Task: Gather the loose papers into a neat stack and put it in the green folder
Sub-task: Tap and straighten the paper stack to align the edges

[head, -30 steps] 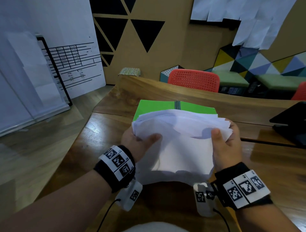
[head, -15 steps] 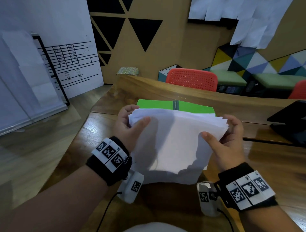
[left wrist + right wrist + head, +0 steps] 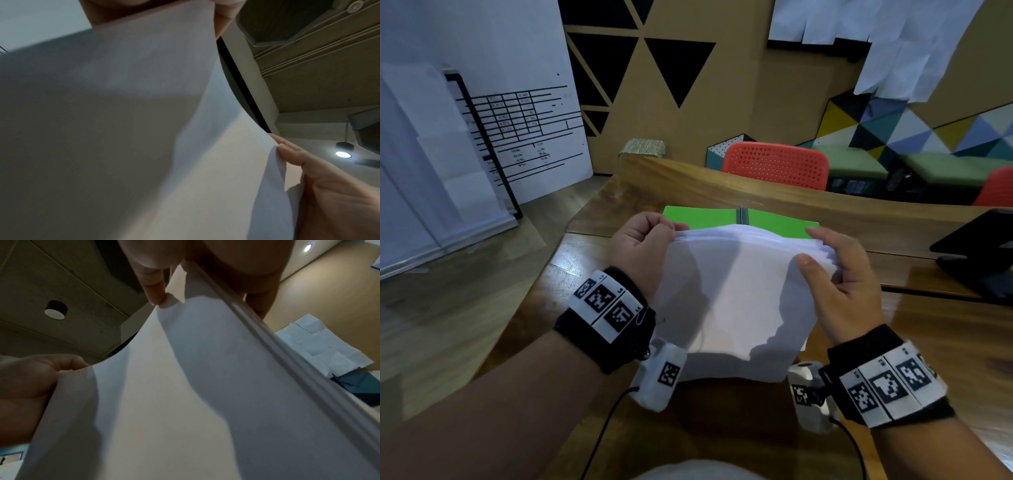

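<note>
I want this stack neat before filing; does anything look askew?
Yes. The paper stack isn't squared: sheet edges fan out in steps beside the right hand, and the lower edges hang staggered.

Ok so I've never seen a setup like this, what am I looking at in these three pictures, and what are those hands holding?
No machine: a person's left hand and right hand, with patterned wrist bands and small cameras strapped on. The wide picture comes from a head camera looking down; the other two come from the wrist cameras, close against the paper. Both hands hold a stack of white papers upright on the wooden table. An open green folder lies behind it.
</note>
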